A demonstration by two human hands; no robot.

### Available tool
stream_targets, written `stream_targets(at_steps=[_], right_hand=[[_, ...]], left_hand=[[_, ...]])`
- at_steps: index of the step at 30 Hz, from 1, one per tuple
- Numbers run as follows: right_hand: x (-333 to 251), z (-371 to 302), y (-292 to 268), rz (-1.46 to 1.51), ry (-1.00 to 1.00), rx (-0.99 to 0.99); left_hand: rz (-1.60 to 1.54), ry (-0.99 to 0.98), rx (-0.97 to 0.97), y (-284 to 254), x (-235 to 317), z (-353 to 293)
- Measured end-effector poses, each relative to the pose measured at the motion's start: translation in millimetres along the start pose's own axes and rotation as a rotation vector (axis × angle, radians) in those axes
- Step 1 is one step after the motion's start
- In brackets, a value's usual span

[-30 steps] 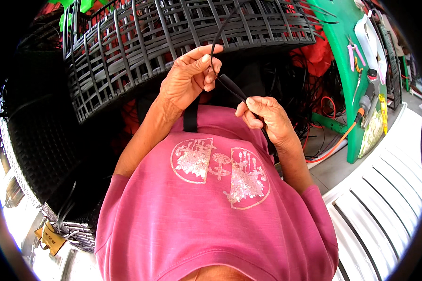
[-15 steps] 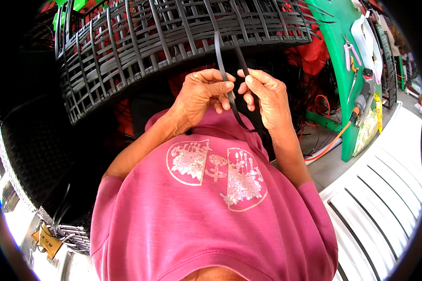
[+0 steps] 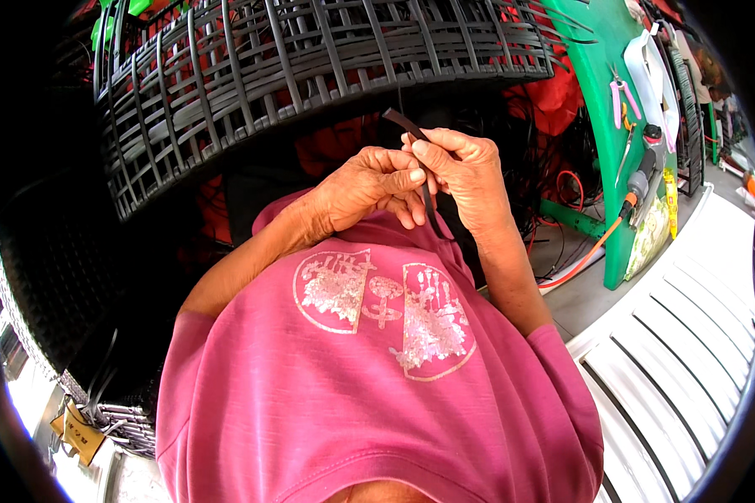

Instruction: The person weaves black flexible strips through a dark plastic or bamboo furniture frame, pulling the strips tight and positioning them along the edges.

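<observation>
A dark, flat weaving strip point(image 3: 405, 125) runs slantwise between my hands, its upper end sticking up free. My right hand point(image 3: 465, 170) pinches it between thumb and fingertips. My left hand point(image 3: 369, 189) is closed, thumb against fingers, with its fingertips at the same strip; the exact grip is partly hidden. Below the hands the strip hangs down in front of the pink shirt point(image 3: 335, 402). Beyond my hands stands a black woven frame point(image 3: 252, 84), an open lattice of strips with loose ends at its right side.
To the right, a green board point(image 3: 617, 210) carries pink-handled pliers point(image 3: 623, 99) and a tool with an orange hose point(image 3: 639, 186). A white slatted surface point(image 3: 688, 335) lies at the lower right. Dense black weaving point(image 3: 67, 277) fills the left side.
My hands have come closer together and slightly lower. The strip's upper end has left the lattice edge, where it overlapped before, and now tilts up leftward above my fingers.
</observation>
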State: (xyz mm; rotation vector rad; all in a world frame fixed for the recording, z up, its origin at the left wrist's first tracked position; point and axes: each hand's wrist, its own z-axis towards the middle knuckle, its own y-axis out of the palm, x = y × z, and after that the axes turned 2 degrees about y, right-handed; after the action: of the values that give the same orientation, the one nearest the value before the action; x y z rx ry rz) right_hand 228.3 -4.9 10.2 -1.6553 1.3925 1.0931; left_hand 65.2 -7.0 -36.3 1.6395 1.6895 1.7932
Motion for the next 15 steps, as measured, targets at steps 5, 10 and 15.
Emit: stream_targets(at_steps=[5, 10, 15], right_hand=[[9, 0, 4, -0.180, -0.172, 0.144], [10, 2, 7, -0.501, -0.241, 0.171], [22, 4, 15, -0.420, -0.268, 0.078]], left_hand=[[0.196, 0.019, 0.187, 5, 4, -2], [0.306, 0.387, 0.441, 8, 16, -7], [0.297, 0.361, 0.516, -6, 23, -8]])
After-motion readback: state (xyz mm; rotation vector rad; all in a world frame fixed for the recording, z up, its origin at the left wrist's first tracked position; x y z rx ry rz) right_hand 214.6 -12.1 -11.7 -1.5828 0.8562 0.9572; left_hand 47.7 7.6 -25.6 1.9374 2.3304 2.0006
